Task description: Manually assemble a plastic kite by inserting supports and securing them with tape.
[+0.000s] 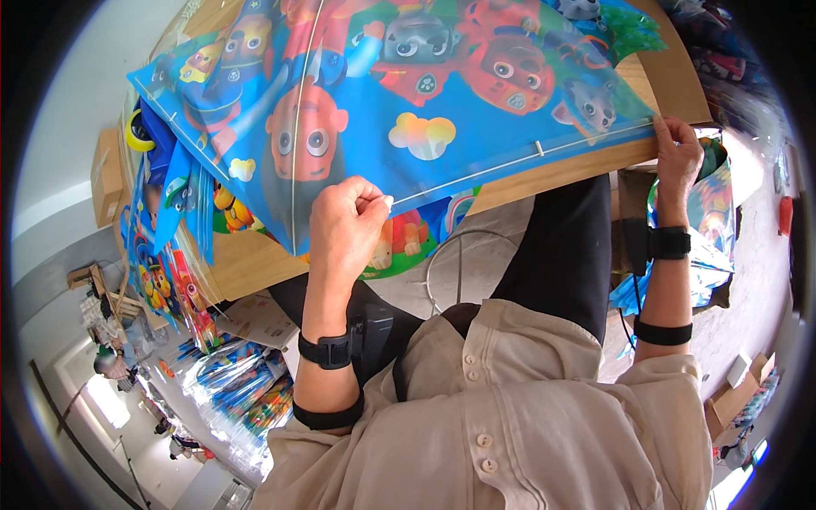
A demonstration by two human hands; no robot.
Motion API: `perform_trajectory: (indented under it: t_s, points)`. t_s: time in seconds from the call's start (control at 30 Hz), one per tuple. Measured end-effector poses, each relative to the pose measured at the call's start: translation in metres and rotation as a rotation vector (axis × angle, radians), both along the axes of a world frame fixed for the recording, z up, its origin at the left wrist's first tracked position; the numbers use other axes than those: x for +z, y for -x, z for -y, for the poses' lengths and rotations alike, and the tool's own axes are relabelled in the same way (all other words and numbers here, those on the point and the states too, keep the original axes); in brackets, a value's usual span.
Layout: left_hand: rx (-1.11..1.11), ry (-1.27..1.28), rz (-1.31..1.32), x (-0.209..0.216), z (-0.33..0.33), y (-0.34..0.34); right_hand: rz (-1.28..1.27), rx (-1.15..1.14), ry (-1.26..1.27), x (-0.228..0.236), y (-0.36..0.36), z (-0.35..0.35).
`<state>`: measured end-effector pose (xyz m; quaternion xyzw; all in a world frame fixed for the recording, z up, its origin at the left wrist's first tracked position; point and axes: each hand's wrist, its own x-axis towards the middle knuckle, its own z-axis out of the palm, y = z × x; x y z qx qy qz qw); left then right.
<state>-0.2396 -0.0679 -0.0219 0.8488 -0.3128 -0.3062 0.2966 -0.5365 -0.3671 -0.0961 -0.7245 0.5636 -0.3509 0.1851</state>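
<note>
A blue printed kite (493, 161) with cartoon figures and thin white rods lies spread over a wooden table. My left hand (347, 228) is closed on the kite's near edge, close to the middle rod, with thumb and forefinger pinched together. At the right end of that same edge, my right hand (678, 157) pinches the kite's corner. A white rod runs along the edge between my hands, with a small white fitting on it. The far part of the kite runs out of view at the top.
Bare wood of the table (561, 174) shows beyond the kite's near edge. More printed sheets (183, 200) hang off its left side, by a yellow tape roll (138, 132). An open carton (718, 212) with printed pieces stands at right. Shiny packed bundles (234, 378) lie lower left.
</note>
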Motion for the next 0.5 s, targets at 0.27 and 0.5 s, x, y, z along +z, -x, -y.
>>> perform_trajectory:
  t_s: [0.27, 0.5]
  points:
    - [-0.001, 0.006, -0.013, -0.0021, -0.0022, -0.0029, -0.007, 0.008, -0.015, 0.0012, -0.0008, -0.0015]
    - [-0.013, -0.026, 0.03, -0.0071, -0.0012, -0.0028, -0.011, -0.002, 0.005, 0.0021, -0.0017, -0.0018]
